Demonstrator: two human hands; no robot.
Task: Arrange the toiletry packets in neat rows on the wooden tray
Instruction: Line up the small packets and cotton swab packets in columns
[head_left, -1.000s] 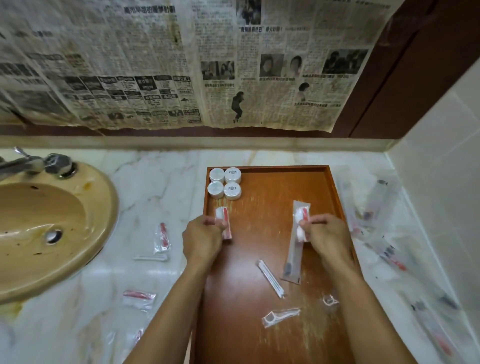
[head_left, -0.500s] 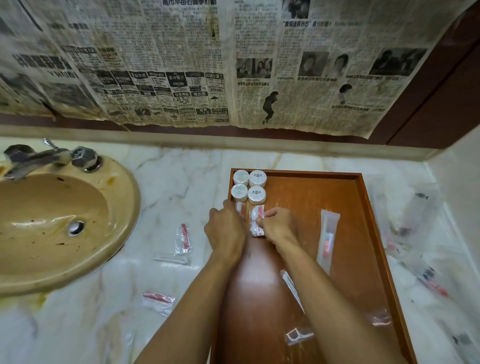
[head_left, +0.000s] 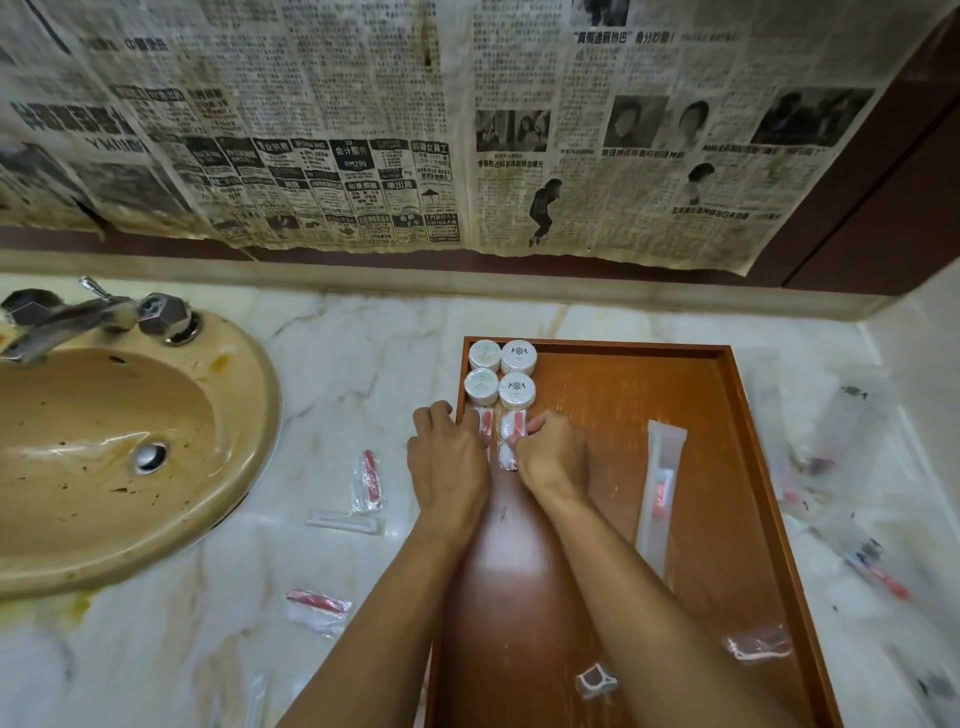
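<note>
On tray (head_left: 727, 395) — hands (head_left: 498, 452), seemingly pinching packets (head_left: 511, 439)

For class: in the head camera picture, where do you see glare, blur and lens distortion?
Head view: glare sits on the wooden tray between the forearms; the packets on the right counter are smeared by blur; the wide lens bows the backsplash ledge and the newspaper.

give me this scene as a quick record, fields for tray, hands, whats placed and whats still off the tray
tray: brown wooden tray on white marble counter
placed: four round white tubs in far-left corner, two red-and-white packets just below
left hand: at left packet
right hand: pinching right packet
loose on tray: long clear toothbrush packet
off tray: red-and-white packets near beige sink
</note>
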